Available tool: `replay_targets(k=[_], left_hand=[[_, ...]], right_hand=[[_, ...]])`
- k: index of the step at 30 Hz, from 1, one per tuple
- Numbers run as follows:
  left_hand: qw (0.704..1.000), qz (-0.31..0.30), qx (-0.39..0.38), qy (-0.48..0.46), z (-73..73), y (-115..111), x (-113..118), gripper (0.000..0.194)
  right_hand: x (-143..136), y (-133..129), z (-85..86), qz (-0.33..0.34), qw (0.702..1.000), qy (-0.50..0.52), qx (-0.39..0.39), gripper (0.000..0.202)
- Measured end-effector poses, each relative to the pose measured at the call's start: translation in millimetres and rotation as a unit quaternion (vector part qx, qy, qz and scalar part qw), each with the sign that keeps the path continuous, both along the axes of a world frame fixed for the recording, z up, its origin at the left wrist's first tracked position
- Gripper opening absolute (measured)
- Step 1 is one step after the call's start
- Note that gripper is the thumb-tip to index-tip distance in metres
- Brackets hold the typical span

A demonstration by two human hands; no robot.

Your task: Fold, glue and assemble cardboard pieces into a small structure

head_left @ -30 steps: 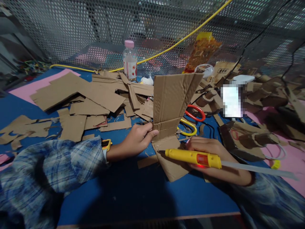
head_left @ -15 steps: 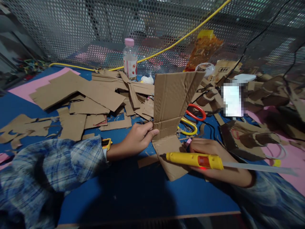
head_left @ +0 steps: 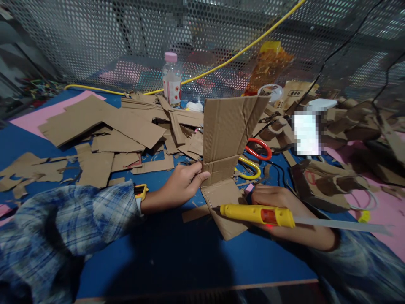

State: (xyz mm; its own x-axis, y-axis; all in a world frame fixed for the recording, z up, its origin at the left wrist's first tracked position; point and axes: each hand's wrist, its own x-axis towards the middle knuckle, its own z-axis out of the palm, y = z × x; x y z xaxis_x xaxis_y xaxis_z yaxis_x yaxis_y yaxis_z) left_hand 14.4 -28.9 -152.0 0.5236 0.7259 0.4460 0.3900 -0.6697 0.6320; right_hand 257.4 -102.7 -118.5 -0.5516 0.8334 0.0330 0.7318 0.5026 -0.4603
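Observation:
My left hand (head_left: 186,183) pinches the left edge of a folded cardboard piece (head_left: 221,135), whose upper panel stands upright while its lower panel lies toward me on the blue table (head_left: 152,261). Closed around a yellow glue gun (head_left: 243,212), my right hand (head_left: 275,200) is at the right of the lower panel. The gun's dark nozzle is at that panel's left edge, just below the fold, and a long clear glue stick (head_left: 335,223) sticks out of its back. A narrow cardboard strip (head_left: 196,214) lies left of the lower panel.
Cardboard scraps (head_left: 126,126) cover the left and back. Behind the upright panel are red-handled scissors (head_left: 259,149) and a yellow handle (head_left: 249,169). A pink-capped bottle (head_left: 172,82), a lit phone (head_left: 306,133), a cardboard construction (head_left: 325,185) and a perforated metal screen (head_left: 110,38) stand farther off.
The whole view has shifted very slightly. Both hands keep their grips, and the nozzle stays by the lower panel's left edge.

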Motion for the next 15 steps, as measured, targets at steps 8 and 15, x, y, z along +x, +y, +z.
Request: replay_targets(k=[8, 15], left_hand=[[0.999, 0.006, 0.012, 0.033, 2.2, -2.0, -1.3, 0.03], [0.999, 0.006, 0.017, 0.029, 3.1, -1.8, -0.4, 0.03]], right_hand=[[-1.8, 0.6, 10.8, 0.041, 0.999, -0.009, -0.013, 0.034], [-3.3, -3.3, 16.9, 0.054, 0.998, 0.017, -0.038, 0.034]])
